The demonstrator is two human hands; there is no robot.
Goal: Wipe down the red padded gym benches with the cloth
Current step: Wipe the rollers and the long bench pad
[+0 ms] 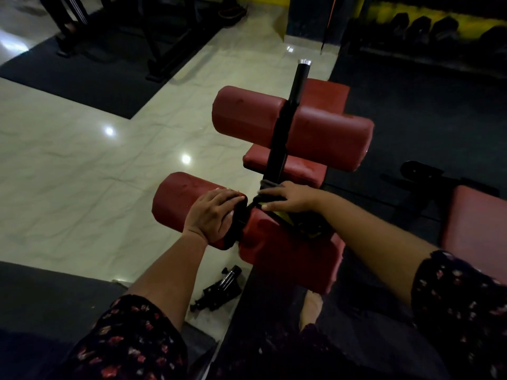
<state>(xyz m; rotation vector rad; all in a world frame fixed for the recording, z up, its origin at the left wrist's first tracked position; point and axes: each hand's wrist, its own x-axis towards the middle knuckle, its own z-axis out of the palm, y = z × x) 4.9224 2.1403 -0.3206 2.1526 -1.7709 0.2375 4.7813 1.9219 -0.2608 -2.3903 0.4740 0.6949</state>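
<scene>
Rollers run left to right across my view, so the coming wipe turns on that long axis. On the left, the near red roller pad point(181, 198) lies crosswise, and my left hand point(211, 215) rests on top of its inner end, fingers curved over the black end collar point(237, 218); I judge it a steadying grip on the roller. Just right of that collar stands the black centre post point(282, 127), with the far roller pad point(293, 124) crossing it higher up. My right hand point(288, 197) presses a dark cloth point(267, 185) against the foot of the post, fingers fairly straight, flat on the cloth and not clenched. The cloth therefore sits between the two near roller halves, nearer my right hand. The right half point(288, 259) runs away under that forearm, so I expect the sweep to follow it rightward. A second red bench point(477, 226) waits at far right.
</scene>
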